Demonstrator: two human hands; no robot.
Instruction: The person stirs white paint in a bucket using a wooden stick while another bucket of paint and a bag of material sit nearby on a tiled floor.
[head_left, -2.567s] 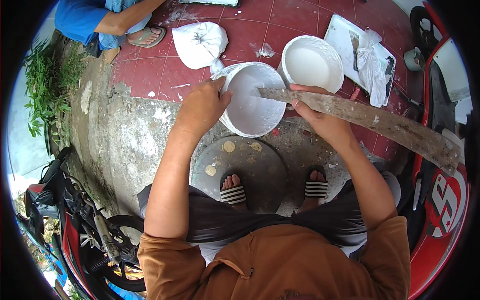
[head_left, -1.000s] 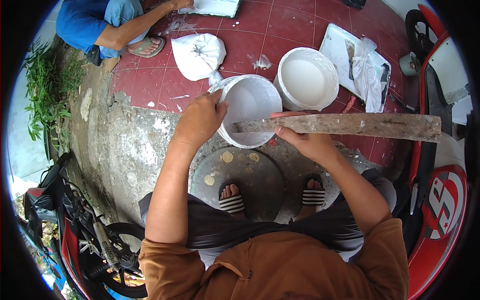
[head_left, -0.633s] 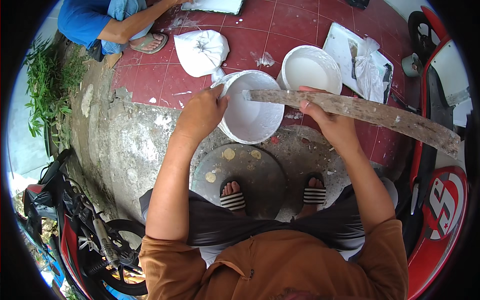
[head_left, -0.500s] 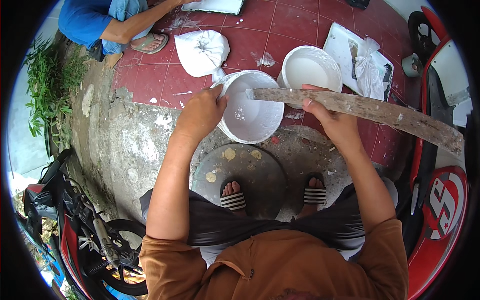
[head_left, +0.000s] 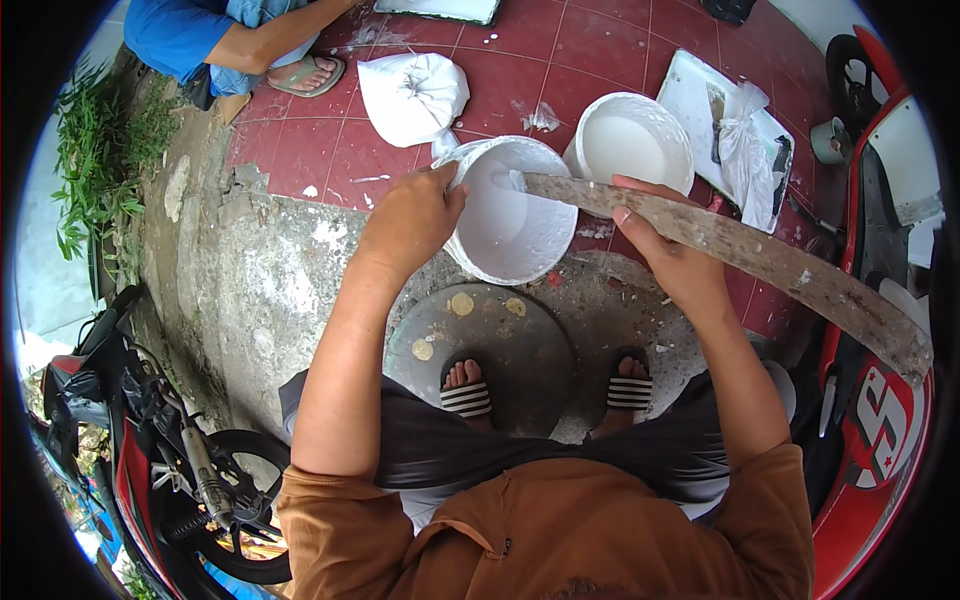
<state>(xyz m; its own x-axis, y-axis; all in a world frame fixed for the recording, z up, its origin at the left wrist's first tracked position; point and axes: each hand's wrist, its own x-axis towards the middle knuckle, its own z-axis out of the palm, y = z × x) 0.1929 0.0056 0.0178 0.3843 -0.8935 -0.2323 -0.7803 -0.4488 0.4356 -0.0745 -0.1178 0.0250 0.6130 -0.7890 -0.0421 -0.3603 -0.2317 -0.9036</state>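
Wooden plank (head_left: pixel 755 245) juts both ways from the right hand (head_left: pixel 682 258).

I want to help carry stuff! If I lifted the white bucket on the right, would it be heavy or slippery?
The bucket on the right is probably heavy, since white liquid sits inside. That would likely slosh if tipped. Its smeared white rim might feel slippery if wet.

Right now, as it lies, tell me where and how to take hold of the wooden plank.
Likely best where the right hand has it: just outside the white bucket, coming from the near side, thumb on the near edge and fingers over the far edge. The plank is narrow enough there to span; its tip at the bucket's mouth looks whitened, and its long outer end juts rightward.
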